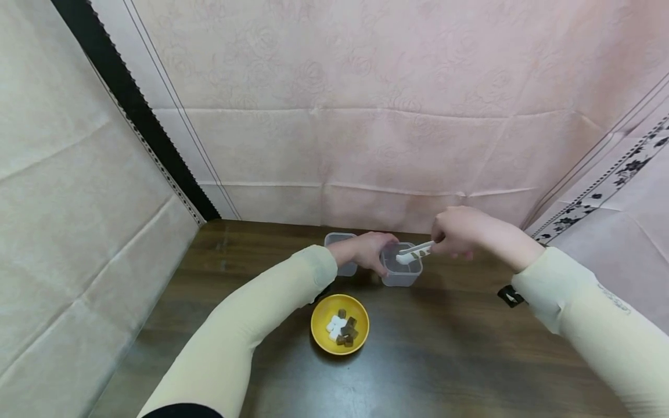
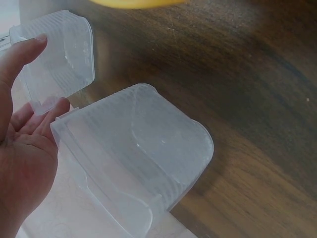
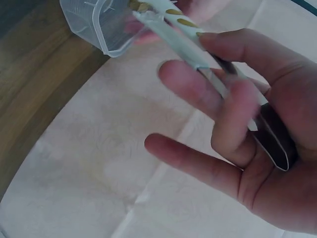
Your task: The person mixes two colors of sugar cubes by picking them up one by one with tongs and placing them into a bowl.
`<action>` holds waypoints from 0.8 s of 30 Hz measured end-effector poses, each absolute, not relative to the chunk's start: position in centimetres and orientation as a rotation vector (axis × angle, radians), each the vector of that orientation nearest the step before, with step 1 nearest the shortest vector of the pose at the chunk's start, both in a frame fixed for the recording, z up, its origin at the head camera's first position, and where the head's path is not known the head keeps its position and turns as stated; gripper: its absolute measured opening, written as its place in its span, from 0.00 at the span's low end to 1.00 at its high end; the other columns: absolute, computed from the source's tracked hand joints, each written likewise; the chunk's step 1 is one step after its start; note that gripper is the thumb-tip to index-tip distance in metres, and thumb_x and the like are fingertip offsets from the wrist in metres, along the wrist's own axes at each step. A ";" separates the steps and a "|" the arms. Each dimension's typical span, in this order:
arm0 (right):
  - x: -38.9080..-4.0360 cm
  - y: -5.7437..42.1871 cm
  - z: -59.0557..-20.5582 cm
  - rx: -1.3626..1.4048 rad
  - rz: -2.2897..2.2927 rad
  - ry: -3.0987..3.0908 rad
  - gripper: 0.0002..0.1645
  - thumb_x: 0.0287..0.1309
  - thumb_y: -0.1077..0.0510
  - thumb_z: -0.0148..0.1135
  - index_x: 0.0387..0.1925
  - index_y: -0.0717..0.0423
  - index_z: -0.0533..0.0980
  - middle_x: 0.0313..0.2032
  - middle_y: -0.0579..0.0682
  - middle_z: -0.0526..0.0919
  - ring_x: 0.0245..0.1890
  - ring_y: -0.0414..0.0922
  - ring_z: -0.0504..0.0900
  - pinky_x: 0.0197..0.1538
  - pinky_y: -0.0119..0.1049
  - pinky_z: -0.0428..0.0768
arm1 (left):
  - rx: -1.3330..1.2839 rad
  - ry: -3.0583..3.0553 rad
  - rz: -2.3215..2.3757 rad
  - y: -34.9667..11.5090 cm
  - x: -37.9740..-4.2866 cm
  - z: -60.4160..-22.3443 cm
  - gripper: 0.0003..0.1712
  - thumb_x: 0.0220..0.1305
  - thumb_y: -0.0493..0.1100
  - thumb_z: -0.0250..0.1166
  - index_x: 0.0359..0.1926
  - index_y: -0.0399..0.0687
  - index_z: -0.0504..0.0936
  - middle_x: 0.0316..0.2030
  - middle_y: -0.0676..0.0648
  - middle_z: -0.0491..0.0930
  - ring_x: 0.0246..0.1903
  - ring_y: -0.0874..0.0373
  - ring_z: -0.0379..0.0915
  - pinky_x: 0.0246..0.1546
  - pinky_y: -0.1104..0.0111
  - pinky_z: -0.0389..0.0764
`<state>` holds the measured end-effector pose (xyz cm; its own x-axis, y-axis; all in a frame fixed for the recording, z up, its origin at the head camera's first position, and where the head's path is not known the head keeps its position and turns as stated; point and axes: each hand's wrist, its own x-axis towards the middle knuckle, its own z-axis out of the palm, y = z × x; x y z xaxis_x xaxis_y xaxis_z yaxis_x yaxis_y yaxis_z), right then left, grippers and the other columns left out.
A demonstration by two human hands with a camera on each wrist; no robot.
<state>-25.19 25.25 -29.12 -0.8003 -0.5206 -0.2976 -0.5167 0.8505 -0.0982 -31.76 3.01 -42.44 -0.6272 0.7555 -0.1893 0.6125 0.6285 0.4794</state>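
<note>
My left hand (image 1: 368,249) grips the side of the right-hand clear plastic container (image 1: 401,279), thumb and fingers spread across its edge; the left wrist view shows the same container (image 2: 64,54) between thumb and fingertips. My right hand (image 1: 460,232) holds a pair of tongs (image 1: 415,253) with pale slotted tips, angled down into that container. In the right wrist view the tongs (image 3: 173,42) have a small brownish piece (image 3: 141,6) at their tips. A second clear container (image 2: 133,134) stands beside the first, under my left wrist.
A yellow bowl (image 1: 362,313) with several white and dark brown cubes sits nearer to me on the dark wooden table (image 1: 470,348). Pale patterned cloth (image 1: 366,151) hangs along the table's back edge, with more cloth at both sides.
</note>
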 end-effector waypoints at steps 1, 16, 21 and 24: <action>-25.1 25.4 -29.0 -0.785 -0.038 2.706 0.18 0.64 0.54 0.66 0.17 0.43 0.79 0.14 0.40 0.80 0.10 0.35 0.78 0.25 0.35 0.79 | 1.086 2.483 0.524 3.0 -31.7 -42.4 0.50 0.59 0.47 0.82 0.77 0.44 0.68 0.72 0.45 0.74 0.70 0.54 0.71 0.72 0.66 0.71; -23.6 26.0 -27.4 -0.852 -0.240 2.658 0.14 0.69 0.55 0.66 0.25 0.42 0.85 0.16 0.37 0.81 0.15 0.36 0.81 0.26 0.33 0.80 | 1.088 2.485 0.529 3.0 -31.7 -42.6 0.49 0.60 0.47 0.82 0.77 0.44 0.68 0.74 0.44 0.73 0.70 0.53 0.70 0.74 0.63 0.70; -22.7 25.6 -26.8 -0.879 -0.290 2.635 0.15 0.70 0.55 0.66 0.25 0.41 0.83 0.17 0.36 0.81 0.17 0.35 0.82 0.22 0.32 0.75 | 1.078 2.482 0.537 3.0 -31.7 -42.5 0.49 0.60 0.46 0.82 0.77 0.44 0.68 0.72 0.44 0.74 0.68 0.53 0.71 0.73 0.63 0.71; -22.1 25.3 -26.6 -0.881 -0.334 2.623 0.15 0.70 0.55 0.67 0.24 0.40 0.82 0.18 0.37 0.81 0.18 0.36 0.83 0.21 0.31 0.74 | 1.091 2.490 0.521 3.0 -31.7 -42.5 0.49 0.60 0.47 0.82 0.77 0.44 0.68 0.72 0.43 0.74 0.67 0.53 0.71 0.72 0.63 0.71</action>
<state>-22.06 25.31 -26.56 -0.7443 -0.6179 -0.2535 -0.5347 0.7787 -0.3282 -31.68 3.03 -42.46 -0.6311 0.7534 -0.1846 0.6161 0.6315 0.4708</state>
